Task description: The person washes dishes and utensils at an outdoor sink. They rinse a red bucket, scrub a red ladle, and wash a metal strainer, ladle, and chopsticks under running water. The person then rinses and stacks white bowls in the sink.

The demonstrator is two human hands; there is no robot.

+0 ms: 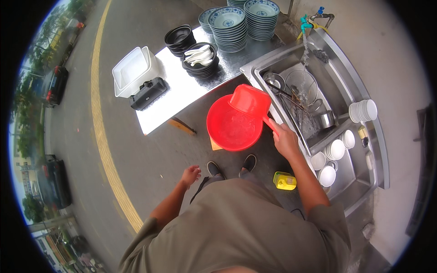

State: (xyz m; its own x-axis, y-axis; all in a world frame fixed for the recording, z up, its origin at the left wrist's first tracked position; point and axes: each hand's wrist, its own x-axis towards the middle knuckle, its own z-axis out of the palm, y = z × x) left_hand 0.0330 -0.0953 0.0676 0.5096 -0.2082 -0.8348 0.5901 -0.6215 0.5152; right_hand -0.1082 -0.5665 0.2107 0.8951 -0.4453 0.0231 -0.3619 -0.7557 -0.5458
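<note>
My right hand (286,140) is closed around the handle of a red plastic dipper (250,99). The dipper is tilted above a red plastic basin (235,131), hiding part of its upper right side. Water lies in the basin, which rests on something low and yellowish. My left hand (191,175) hangs beside my body with its fingers loosely bent and holds nothing. To the right, a steel sink (293,56) contains a wire strainer (301,87), a steel pot (326,119) and ladles under water running from a teal tap (305,24).
A steel table (177,102) bears stacked blue-patterned bowls (228,32), black bowls (201,70) with white spoons (199,55), white plastic tubs (136,70) and a black device (149,94). White bowls (334,149) stand in the sink's nearer basin. A yellow container (285,181) is on the ground.
</note>
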